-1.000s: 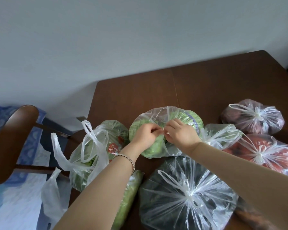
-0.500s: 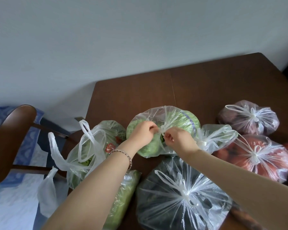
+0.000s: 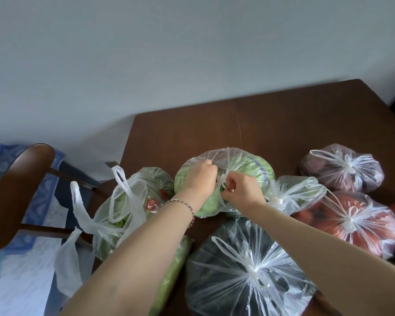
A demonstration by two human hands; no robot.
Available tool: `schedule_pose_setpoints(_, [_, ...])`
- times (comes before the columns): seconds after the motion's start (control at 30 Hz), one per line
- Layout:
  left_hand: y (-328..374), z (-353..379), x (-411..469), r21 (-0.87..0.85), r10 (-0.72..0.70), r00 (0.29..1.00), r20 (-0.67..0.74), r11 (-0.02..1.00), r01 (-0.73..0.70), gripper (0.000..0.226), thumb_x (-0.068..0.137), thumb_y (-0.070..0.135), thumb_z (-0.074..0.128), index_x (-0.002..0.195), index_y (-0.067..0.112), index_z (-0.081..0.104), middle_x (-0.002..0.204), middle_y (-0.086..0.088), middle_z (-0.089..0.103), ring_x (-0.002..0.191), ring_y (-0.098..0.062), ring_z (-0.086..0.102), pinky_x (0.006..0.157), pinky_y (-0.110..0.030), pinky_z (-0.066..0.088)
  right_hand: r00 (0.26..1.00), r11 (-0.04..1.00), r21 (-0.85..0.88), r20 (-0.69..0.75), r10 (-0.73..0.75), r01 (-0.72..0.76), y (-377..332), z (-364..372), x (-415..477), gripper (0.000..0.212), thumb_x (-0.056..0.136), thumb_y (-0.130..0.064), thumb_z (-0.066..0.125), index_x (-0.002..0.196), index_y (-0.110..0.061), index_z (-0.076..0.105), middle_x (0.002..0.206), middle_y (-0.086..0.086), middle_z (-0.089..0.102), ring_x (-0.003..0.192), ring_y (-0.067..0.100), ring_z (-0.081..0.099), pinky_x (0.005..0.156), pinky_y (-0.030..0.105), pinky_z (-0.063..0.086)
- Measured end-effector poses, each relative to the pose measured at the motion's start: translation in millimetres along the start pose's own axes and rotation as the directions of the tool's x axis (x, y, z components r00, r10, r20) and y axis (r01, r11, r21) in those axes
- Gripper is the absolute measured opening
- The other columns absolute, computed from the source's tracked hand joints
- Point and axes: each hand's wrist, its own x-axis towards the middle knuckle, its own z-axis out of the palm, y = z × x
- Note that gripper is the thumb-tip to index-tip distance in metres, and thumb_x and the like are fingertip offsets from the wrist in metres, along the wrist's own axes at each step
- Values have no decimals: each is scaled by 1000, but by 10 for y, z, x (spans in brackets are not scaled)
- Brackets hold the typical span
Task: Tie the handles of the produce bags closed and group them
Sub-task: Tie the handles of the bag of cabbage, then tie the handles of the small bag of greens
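Observation:
A clear bag with a green cabbage [image 3: 249, 167] lies in the middle of the brown table [image 3: 192, 133]. My left hand [image 3: 200, 179] and my right hand [image 3: 240, 188] meet over its top, each pinching a twisted handle strand at the knot between them. To the left stands an untied bag of greens [image 3: 123, 213] with its handles loose and upright. Tied bags lie around: a dark one [image 3: 249, 270] near me, a small one [image 3: 294, 195], a red-filled one [image 3: 356, 220] and a purple-filled one [image 3: 342, 169] at the right.
A long green vegetable in plastic [image 3: 173, 270] lies under my left forearm. A wooden chair [image 3: 16, 179] stands left of the table, over a blue patterned cloth. The far half of the table is bare wood up to the white wall.
My hands have drawn slightly apart on the cabbage bag's handles, and the knot between them looks tighter. The view has shifted a little.

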Motion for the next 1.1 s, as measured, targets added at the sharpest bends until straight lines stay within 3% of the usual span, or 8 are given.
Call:
schedule_pose_setpoints(0.2, [17,-59,-251,-68,-102,995,-23,993,100,28,86,-4,46,107,8,60,109,-6,58,94,-23,57,76,-31,48,983,991,-25,123,136,-134,62,-110,-55,29,78,-5,60,62,-21,42,66,-4,49,71,18,49,60,24,39])
schedule_pose_setpoints(0.4, [25,-290,-929,-3,-235,971,33,972,235,21,93,18,40,99,12,59,106,-5,61,91,-26,59,73,-34,42,965,998,-70,261,24,-6,-252,-204,-270,4,85,-13,55,86,-17,54,87,0,59,82,18,56,70,26,45])
schedule_pose_setpoints(0.57, [-317,-408,-1552,266,-437,899,26,870,415,26,95,26,40,109,14,59,105,-3,59,96,-22,57,80,-34,41,892,988,-95,447,-65,120,-661,-15,-427,26,88,-24,53,110,-12,58,109,3,62,95,17,57,75,22,44])
schedule_pose_setpoints(0.7, [-753,-396,-1891,230,-489,855,170,864,449,43,85,56,49,100,17,61,87,4,60,70,-13,54,54,-25,36,854,997,3,515,-70,80,-1018,375,-503,48,89,-42,52,127,-14,48,115,1,59,93,12,52,78,23,40])
schedule_pose_setpoints(0.87, [-1117,-410,-2016,125,-270,892,363,963,240,77,65,63,67,122,17,43,121,1,48,103,-18,50,75,-29,37,862,994,97,507,0,-56,-1353,875,-464,70,80,-54,59,132,-12,38,125,5,52,103,17,54,75,24,42])
schedule_pose_setpoints(0.93, [-1364,-441,-2064,156,-145,908,393,984,89,87,63,60,71,129,15,36,128,-1,44,111,-20,47,80,-30,37,855,996,65,517,25,-68,-1478,1102,-422,62,81,-53,58,125,-10,46,118,3,55,105,18,55,78,24,39])
schedule_pose_setpoints(1.0, [-1568,-453,-2095,223,-81,891,446,975,-23,94,63,54,75,136,16,29,133,-1,40,115,-21,47,84,-31,39,878,998,40,478,29,-54,-1522,1237,-373,31,86,-45,55,94,-16,55,86,-4,56,77,10,53,64,22,39])
schedule_pose_setpoints(1.1, [-1829,-443,-2129,268,-37,884,467,958,-102,93,74,33,74,145,21,16,124,-1,49,87,-18,57,67,-31,46,933,980,144,351,82,-140,-1588,1276,-350,30,94,-29,43,74,-9,55,60,-5,39,51,10,33,45,20,28])
